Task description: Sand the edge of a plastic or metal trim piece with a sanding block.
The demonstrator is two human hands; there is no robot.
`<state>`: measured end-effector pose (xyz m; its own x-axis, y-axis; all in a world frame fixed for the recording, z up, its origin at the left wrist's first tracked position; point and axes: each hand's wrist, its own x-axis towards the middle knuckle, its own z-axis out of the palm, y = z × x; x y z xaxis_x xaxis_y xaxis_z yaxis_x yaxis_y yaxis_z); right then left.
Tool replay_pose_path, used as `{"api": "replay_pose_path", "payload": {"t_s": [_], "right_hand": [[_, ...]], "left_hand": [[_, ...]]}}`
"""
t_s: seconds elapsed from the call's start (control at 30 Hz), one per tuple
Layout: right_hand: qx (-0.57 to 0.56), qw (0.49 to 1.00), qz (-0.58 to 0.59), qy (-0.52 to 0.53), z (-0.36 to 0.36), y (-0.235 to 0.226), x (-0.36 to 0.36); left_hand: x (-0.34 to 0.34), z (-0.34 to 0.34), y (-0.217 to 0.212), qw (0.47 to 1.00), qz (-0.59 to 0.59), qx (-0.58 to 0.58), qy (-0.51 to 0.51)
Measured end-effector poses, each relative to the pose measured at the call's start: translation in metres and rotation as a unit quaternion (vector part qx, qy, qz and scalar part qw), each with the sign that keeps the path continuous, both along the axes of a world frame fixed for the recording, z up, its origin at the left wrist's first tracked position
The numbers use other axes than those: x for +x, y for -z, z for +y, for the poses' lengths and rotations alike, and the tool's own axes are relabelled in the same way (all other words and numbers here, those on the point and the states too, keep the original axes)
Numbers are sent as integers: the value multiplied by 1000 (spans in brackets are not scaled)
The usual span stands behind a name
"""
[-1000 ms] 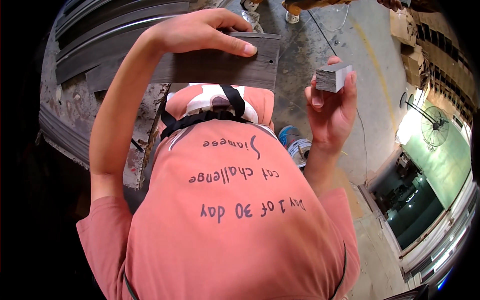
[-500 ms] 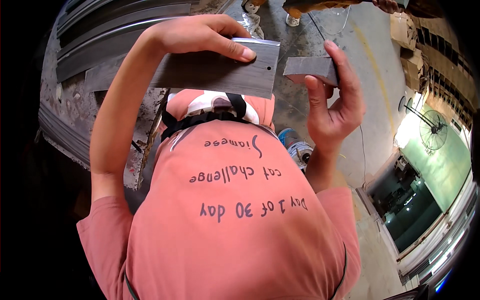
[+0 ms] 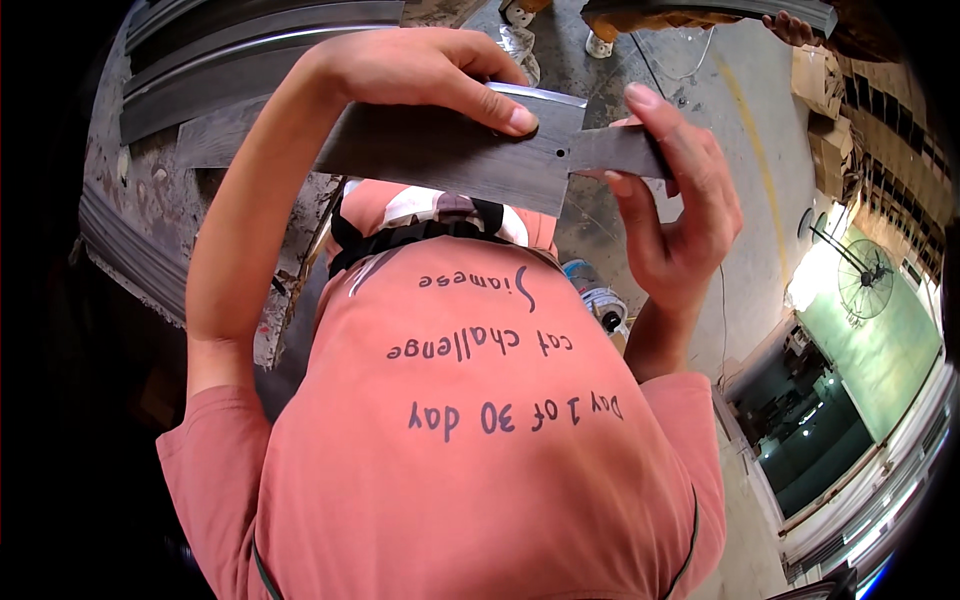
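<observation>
A dark grey wood-grain plank [image 3: 440, 155] with a bright strip along its far edge and a small hole near its right end lies across in front of me. My left hand [image 3: 430, 75] grips it from the far side, thumb pressed on the upper face and fingers hidden beneath. A small grey sanding block [image 3: 618, 150] is pinched between the thumb and fingers of my right hand [image 3: 690, 205]. The block sits against the plank's right end, beside the hole; whether it touches all along that edge I cannot tell.
More dark planks [image 3: 230, 65] lie on a worn workbench [image 3: 150, 195] at left. A bucket [image 3: 603, 302] stands on the floor near my right forearm. At far right are cardboard boxes [image 3: 828, 150] and a standing fan [image 3: 866, 278]. Another person's hand [image 3: 790, 28] holds a long board at the top.
My right hand has brought the sanding block left, from apart to the plank's right end, and turned it. The plank and my left hand have shifted slightly right.
</observation>
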<state>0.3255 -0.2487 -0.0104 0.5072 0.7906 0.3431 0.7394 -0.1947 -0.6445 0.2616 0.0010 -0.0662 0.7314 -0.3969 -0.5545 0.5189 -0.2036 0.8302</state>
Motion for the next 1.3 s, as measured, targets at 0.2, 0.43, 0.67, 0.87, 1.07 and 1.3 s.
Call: {"api": "replay_pose_path", "payload": {"t_s": [0.2, 0.43, 0.67, 0.87, 1.07, 1.3], "right_hand": [[26, 999, 8, 35, -1, 0, 5], [27, 999, -18, 5, 1, 3, 7], [21, 1000, 6, -18, 1, -3, 1], [-26, 999, -17, -17, -7, -11, 2], [-3, 1000, 6, -12, -4, -12, 0], [-6, 1000, 5, -19, -7, -6, 5]], "left_hand": [[-5, -2, 2, 999, -30, 42, -10], [-4, -1, 0, 999, -29, 39, -3], [-4, 1, 0, 999, -21, 29, 12], [-5, -2, 1, 998, -41, 53, 8], [-5, -2, 5, 1000, -12, 26, 10], [-6, -1, -1, 998, -30, 54, 9]]}}
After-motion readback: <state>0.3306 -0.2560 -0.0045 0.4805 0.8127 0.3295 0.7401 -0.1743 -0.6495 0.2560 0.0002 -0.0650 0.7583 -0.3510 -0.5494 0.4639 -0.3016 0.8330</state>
